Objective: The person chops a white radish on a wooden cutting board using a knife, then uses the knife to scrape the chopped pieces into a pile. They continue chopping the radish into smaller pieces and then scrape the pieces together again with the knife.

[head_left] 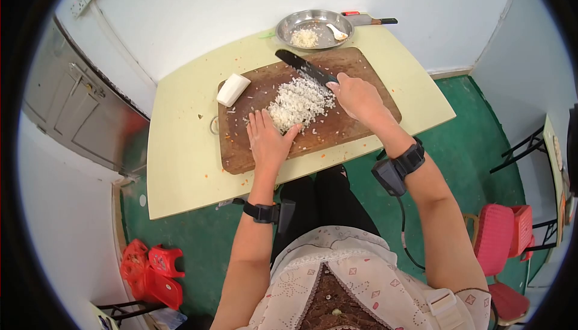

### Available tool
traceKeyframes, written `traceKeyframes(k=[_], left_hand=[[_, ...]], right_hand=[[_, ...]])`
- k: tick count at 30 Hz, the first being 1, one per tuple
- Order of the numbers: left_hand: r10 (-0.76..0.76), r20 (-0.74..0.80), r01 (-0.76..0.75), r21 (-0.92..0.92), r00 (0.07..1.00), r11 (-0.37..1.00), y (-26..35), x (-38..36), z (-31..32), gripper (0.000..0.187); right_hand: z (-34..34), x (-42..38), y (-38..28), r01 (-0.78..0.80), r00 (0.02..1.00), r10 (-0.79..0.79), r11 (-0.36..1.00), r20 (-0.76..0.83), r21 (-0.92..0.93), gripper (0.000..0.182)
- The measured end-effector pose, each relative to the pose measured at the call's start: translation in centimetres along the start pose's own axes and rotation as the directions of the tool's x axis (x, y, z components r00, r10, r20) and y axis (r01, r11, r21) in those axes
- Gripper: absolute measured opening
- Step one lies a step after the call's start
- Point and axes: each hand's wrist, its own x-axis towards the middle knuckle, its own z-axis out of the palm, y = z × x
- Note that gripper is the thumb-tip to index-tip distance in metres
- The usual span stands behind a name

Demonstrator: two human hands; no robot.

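My right hand (360, 99) grips the handle end of a kitchen knife (300, 65), whose dark blade points to the far left over the cutting board (355, 65). Under and beside the blade lies a heap of finely chopped white vegetable (296, 106). At the near left edge of that heap, my left hand (268, 143) rests with its fingers spread and the thumb out toward the pieces; it holds nothing. A thick peeled white chunk (233, 90), possibly radish, lies on the board's left edge.
Behind the board, a round metal pan (289, 36) contains pale chopped bits (304, 38) and a white spoon (337, 32). Another knife (373, 21) lies beside it by the wall. Orange crumbs dot the pale yellow table (180, 143). Red stools (164, 261) stand at the lower left.
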Motion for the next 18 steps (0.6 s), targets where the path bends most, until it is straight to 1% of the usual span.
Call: traceKeyframes(k=[1, 4, 7, 10, 13, 16, 18], left_hand=[[0.014, -0.016, -0.014, -0.002, 1.000, 1.000, -0.1, 0.0, 0.1, 0.093], [-0.001, -0.009, 0.001, -0.007, 1.000, 1.000, 0.2, 0.0, -0.1, 0.094], [-0.036, 0.027, 0.036, -0.008, 0.999, 0.999, 0.5, 0.0, -0.6, 0.092], [-0.031, 0.027, 0.031, -0.002, 0.999, 1.000, 0.4, 0.1, -0.4, 0.092], [-0.036, 0.036, 0.036, -0.001, 0.999, 0.999, 0.4, 0.1, -0.5, 0.092], [-0.036, 0.039, 0.036, -0.003, 0.999, 0.999, 0.4, 0.1, -0.4, 0.092], [-0.025, 0.026, 0.025, 0.000, 0.999, 1.000, 0.1, 0.0, -0.2, 0.092]], right_hand=[[0.0, 0.0, -0.1, -0.016, 1.000, 0.016, 1.000, -0.024, 0.023, 0.036], [1.7, 0.2, 0.6, 0.028, 0.999, -0.027, 0.999, 0.023, -0.045, 0.036], [0.9, 0.3, 0.5, 0.009, 0.999, -0.008, 0.999, 0.037, -0.040, 0.036], [0.4, 0.4, 0.5, -0.061, 0.997, 0.063, 0.998, -0.046, 0.035, 0.038], [1.3, 0.6, 1.3, -0.031, 1.000, 0.031, 0.999, -0.001, -0.024, 0.037], [0.3, 0.5, 1.0, -0.024, 0.999, 0.025, 0.999, 0.021, -0.049, 0.036], [0.2, 0.4, 0.4, -0.005, 1.000, 0.005, 1.000, -0.022, -0.006, 0.036]])
